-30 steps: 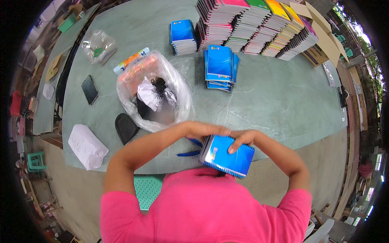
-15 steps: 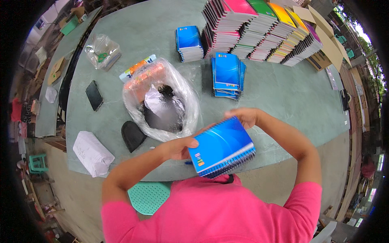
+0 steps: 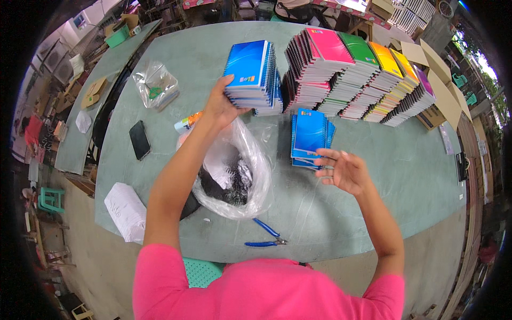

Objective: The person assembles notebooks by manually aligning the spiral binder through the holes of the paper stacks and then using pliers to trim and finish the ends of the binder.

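My left hand (image 3: 224,104) grips the near left corner of a bundle of blue spiral notebooks (image 3: 246,66), thumb on top. The bundle is at the blue pile left of the tall coloured stacks; whether it rests on that pile I cannot tell. My right hand (image 3: 345,172) is empty, fingers spread, just right of a smaller stack of blue notebooks (image 3: 309,133) lying slightly askew. A clear plastic bag (image 3: 261,186) with crumpled paper and dark scraps stands below my left forearm. Blue-handled cutting pliers (image 3: 266,232) lie spread near the table's front edge.
Tall stacks of pink, green, yellow and purple spiral notebooks (image 3: 354,80) stand at the back right, beside an opened cardboard box (image 3: 434,101). A phone (image 3: 140,140), a white paper-wrapped bundle (image 3: 127,210) and a small clear bag (image 3: 154,85) lie on the left of the grey-green table (image 3: 373,224).
The blue notebooks, held by both hands near my chest, have gone forward to the back pile in my left hand. My right hand has let go. The pliers have come into full view.
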`<action>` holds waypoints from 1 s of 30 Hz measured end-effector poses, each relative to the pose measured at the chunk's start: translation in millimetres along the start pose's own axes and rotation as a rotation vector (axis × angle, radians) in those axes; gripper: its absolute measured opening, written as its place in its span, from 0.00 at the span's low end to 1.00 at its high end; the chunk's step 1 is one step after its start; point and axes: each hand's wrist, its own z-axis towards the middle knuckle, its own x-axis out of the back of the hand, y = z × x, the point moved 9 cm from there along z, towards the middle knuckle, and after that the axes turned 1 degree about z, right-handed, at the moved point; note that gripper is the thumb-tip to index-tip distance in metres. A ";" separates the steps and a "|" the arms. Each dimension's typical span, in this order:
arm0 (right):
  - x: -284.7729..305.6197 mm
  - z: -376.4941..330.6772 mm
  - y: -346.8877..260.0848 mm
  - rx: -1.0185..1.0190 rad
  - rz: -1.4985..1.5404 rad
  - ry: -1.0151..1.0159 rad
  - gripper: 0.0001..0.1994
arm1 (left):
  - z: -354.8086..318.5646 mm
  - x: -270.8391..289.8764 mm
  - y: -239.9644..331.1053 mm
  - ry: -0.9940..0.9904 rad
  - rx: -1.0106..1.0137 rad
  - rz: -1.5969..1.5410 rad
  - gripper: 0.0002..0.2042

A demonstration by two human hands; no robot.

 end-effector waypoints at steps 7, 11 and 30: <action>65.1 -70.2 -24.6 0.191 0.051 0.248 0.28 | 77.5 -1.7 -33.8 0.230 0.051 0.166 0.37; 84.0 -87.9 -14.8 0.210 0.081 0.296 0.28 | 74.3 -14.2 -33.6 0.247 0.114 0.311 0.39; 116.6 -72.9 13.2 0.215 0.249 0.439 0.23 | 105.2 -20.9 -22.9 -0.106 -0.096 0.259 0.39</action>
